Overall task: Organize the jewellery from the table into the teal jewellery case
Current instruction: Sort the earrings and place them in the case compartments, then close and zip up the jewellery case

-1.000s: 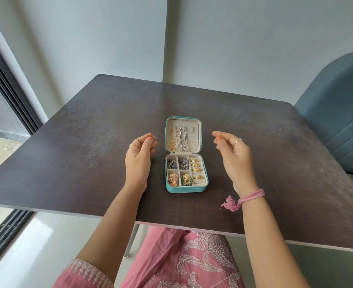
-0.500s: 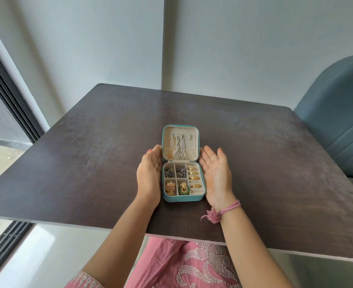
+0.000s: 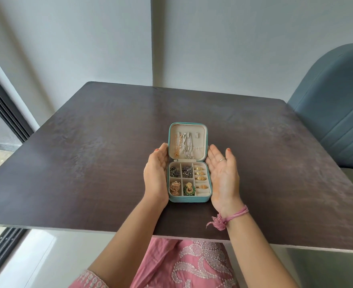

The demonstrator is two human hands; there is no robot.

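One teal jewellery case [image 3: 189, 199], four gold rings [image 3: 200, 173], two chains [image 3: 183, 146], two hands [image 3: 223, 177].

The palm of my left hand [image 3: 155, 175] faced the teal jewellery case [image 3: 189, 199] and was hidden from view; whether it touched the case wall could not be told. The small dark pieces [image 3: 181, 171] in the case's two rear compartments were too small to identify. Right of the case, the blue chair [image 3: 335, 113] was cut off by the picture's edge. My forearms left the frame below the case.
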